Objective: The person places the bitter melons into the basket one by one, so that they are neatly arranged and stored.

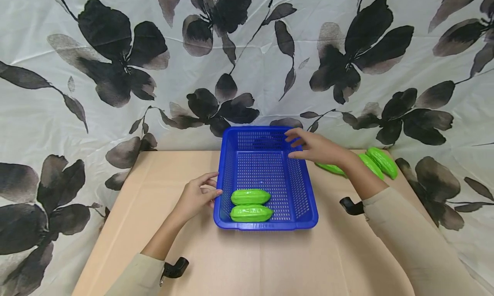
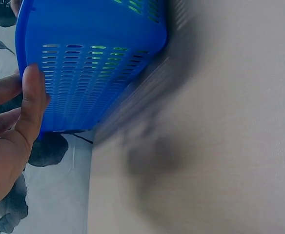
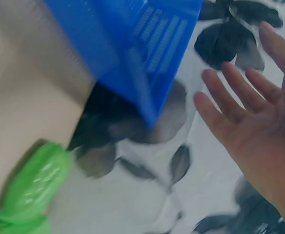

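Note:
A blue plastic basket (image 1: 266, 225) with slotted walls stands at the middle of the table. Two bright green, ridged fruits that look like star fruits (image 1: 251, 197) lie side by side inside, near its front left. My left hand (image 1: 198, 195) holds the left rim, with thumb and fingers on either side of it in the left wrist view. At the far right corner, my right hand (image 1: 314, 148) hovers with its fingers spread and nothing in them. The right wrist view shows this hand (image 3: 254, 117) apart from the basket (image 3: 118, 63).
More green fruits (image 1: 382, 162) lie at the table's back right, partly hidden behind my right forearm. A white cloth (image 1: 270, 81) with dark flowers hangs behind the light wooden table (image 1: 262, 266) and shows at its sides.

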`<state>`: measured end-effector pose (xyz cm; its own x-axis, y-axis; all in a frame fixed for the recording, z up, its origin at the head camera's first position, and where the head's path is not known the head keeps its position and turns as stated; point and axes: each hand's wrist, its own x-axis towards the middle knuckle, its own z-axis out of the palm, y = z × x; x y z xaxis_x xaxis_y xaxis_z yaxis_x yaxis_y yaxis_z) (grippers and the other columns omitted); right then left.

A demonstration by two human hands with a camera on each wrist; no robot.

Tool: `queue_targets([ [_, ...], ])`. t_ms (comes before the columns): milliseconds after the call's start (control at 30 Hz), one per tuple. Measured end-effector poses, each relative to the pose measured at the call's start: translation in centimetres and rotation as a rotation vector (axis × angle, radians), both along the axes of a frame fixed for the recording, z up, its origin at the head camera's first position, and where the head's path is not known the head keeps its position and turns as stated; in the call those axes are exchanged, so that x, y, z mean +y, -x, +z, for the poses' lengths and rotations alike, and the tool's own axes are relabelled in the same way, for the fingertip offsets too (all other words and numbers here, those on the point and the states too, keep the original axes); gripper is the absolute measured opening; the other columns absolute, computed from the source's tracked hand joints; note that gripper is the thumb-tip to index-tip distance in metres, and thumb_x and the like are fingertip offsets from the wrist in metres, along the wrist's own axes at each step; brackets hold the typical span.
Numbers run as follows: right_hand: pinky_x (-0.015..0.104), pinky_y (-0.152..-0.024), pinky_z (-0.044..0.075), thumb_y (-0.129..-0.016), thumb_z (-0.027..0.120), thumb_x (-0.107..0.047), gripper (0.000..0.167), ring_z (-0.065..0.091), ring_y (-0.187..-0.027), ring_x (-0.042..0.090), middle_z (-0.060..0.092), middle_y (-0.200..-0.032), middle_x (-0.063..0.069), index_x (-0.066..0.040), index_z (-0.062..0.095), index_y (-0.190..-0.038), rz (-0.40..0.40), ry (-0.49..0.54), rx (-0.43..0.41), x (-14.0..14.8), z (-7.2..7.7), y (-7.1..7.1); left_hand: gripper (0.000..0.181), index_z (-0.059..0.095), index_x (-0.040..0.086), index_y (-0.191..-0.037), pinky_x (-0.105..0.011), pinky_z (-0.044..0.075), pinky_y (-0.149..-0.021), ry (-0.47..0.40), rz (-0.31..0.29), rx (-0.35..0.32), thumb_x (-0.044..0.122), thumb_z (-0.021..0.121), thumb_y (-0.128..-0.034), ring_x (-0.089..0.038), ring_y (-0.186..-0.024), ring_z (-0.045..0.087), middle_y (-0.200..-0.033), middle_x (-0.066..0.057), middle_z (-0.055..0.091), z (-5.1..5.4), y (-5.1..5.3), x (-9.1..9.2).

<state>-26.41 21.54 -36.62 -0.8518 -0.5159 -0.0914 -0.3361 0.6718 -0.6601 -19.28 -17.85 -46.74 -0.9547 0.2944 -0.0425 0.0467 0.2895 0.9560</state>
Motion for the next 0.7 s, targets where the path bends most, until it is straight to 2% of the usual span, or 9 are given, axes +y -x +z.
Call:
queue_targets([
  [100, 0.061, -0.115, 0.046, -0.1, 0.07, -0.027, 0.064, 0.053, -0.136, 0.04, 0.053, -0.148, 0.021, -0.005, 0.04, -0.152, -0.109, 0.055, 0.033, 2.4, -1.0, -0.2, 0.059, 0.052, -0.001, -0.147, -0.031, 0.064, -0.057, 0.002, 0.002, -0.004, 0.001, 0.074, -0.0929, -0.011, -0.064, 0.068, -0.115, -0.026, 0.065, 0.1, 0.0, 0.1],
  [233, 0.063, -0.118, 0.04, -0.101, 0.069, -0.028, 0.062, 0.049, -0.139, 0.042, 0.052, -0.149, 0.023, -0.001, 0.042, -0.15, -0.2, 0.078, 0.041, 5.4, -2.6, -0.4, 0.059, 0.052, -0.002, -0.147, -0.032, 0.065, -0.057, 0.006, 0.002, -0.008, 0.001, 0.074, -0.0929, -0.011, -0.064, 0.068, -0.115, -0.026, 0.065, 0.2, 0.0, 0.0],
  [500, 0.065, -0.122, 0.032, -0.103, 0.066, -0.033, 0.069, 0.04, -0.144, 0.047, 0.043, -0.156, 0.027, 0.002, 0.037, -0.154, -0.306, 0.017, 0.05, 9.7, -5.6, -0.4, 0.059, 0.051, -0.002, -0.148, -0.031, 0.065, -0.057, 0.007, -0.003, 0.005, 0.003, 0.074, -0.0938, -0.011, -0.065, 0.068, -0.114, -0.025, 0.066, 0.1, 0.2, 0.0],
  [700, 0.067, -0.121, 0.033, -0.104, 0.064, -0.029, 0.071, 0.038, -0.144, 0.052, 0.04, -0.156, 0.033, 0.008, 0.032, -0.155, -0.314, -0.056, -0.01, 11.1, -7.1, 0.2, 0.059, 0.051, -0.002, -0.148, -0.031, 0.064, -0.056, 0.009, 0.005, -0.005, 0.002, 0.074, -0.0935, -0.011, -0.063, 0.067, -0.114, -0.025, 0.065, 0.1, 0.1, 0.0],
])
